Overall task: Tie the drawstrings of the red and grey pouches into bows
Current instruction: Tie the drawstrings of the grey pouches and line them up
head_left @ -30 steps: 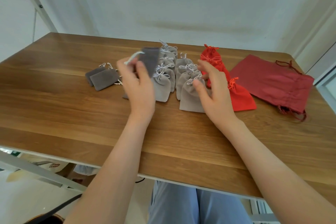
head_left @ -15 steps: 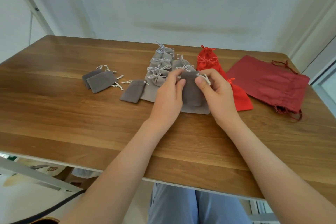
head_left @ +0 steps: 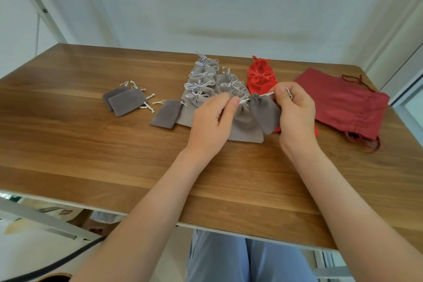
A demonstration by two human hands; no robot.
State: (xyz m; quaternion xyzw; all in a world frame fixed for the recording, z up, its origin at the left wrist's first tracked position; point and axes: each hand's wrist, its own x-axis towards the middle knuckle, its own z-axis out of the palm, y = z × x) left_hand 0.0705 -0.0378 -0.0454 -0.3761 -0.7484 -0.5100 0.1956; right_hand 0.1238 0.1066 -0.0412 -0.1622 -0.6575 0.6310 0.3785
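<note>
A small grey pouch (head_left: 266, 113) hangs between my hands above the table, its mouth gathered tight. My left hand (head_left: 211, 121) pinches the white drawstring (head_left: 243, 100) on the pouch's left side. My right hand (head_left: 295, 112) pinches the drawstring on the right, pulled taut. Behind lie several grey pouches with tied bows (head_left: 202, 80) in two rows. A bright red pouch with a bow (head_left: 261, 75) lies beside them, with another red one partly hidden under my right hand.
On the wooden table (head_left: 91, 144), two flat grey pouches (head_left: 124, 101) with loose strings lie at the left and a third (head_left: 166, 113) sits near the rows. A large dark red drawstring bag (head_left: 343, 103) lies at the right. A white wall stands behind.
My left hand carried a grey pouch from the left to the middle. Both hands took its strings and pulled them apart, cinching the mouth closed.
</note>
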